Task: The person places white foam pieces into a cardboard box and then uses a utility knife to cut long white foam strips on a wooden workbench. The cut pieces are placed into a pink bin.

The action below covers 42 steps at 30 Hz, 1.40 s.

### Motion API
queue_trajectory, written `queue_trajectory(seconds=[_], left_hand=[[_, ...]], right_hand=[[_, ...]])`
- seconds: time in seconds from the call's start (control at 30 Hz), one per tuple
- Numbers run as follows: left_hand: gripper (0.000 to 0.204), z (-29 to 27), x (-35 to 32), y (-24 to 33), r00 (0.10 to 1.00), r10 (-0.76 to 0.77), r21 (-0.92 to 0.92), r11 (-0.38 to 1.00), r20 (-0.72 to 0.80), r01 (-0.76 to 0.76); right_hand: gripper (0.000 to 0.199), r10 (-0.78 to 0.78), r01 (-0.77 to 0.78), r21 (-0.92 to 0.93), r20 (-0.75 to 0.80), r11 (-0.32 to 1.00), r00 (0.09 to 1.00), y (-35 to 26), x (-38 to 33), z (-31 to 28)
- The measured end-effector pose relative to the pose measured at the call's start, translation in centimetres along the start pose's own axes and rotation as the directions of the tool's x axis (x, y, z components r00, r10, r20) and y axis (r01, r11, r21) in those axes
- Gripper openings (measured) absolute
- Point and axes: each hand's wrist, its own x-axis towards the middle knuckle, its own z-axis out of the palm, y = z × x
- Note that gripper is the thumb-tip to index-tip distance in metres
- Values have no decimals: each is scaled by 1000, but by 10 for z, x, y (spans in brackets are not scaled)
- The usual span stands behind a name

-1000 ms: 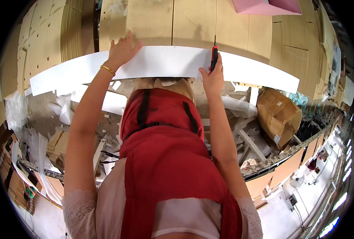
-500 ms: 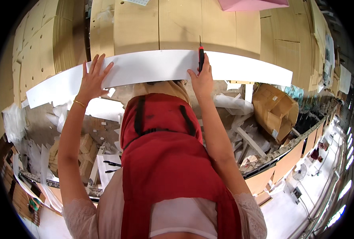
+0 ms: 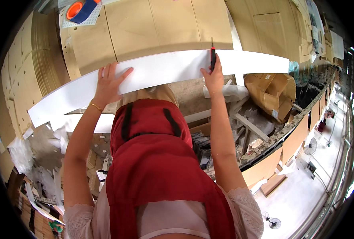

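A long white strip-shaped board point(image 3: 165, 67) lies across in front of me, its near edge close to my body. My left hand point(image 3: 108, 87) rests on its left half, fingers flat and thumb spread, holding nothing. Further right, my right hand point(image 3: 215, 81) is closed around a screwdriver point(image 3: 213, 59) with a black-and-red handle. The thin metal shaft points away from me, past the board's far edge. The same hand rests at the board's near edge, and some of its fingers are hidden.
Brown cardboard sheets point(image 3: 145, 28) lie beyond the board. At the far left are tape rolls point(image 3: 79, 12), orange and blue. An open cardboard box point(image 3: 270, 95) stands to the right, among scraps and plastic film. A floor fan point(image 3: 273, 223) stands at lower right.
The view has turned; the board has shifted right over the cardboard, its left end now nearer me. My left hand has moved right, its fingers closer together. Tape rolls have come into view.
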Motion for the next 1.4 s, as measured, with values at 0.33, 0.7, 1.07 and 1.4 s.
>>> queue_trajectory(seconds=[0.33,0.7,1.07,1.4], left_hand=[[87,9,54,65,997,-42,-21,999,72,43],[89,0,37,39,984,-147,86,987,99,139],[96,-12,-16,-9,984,-170,43,985,63,167],[95,-14,-49,-35,982,-188,9,982,35,187]], right_hand=[[83,66,-66,-52,2,996,998,53,40,-44],[80,115,-113,120,-12,986,993,49,36,-41],[76,-1,2,51,-7,999,1000,-6,4,-2],[75,-42,41,44,28,998,999,-31,-4,16]])
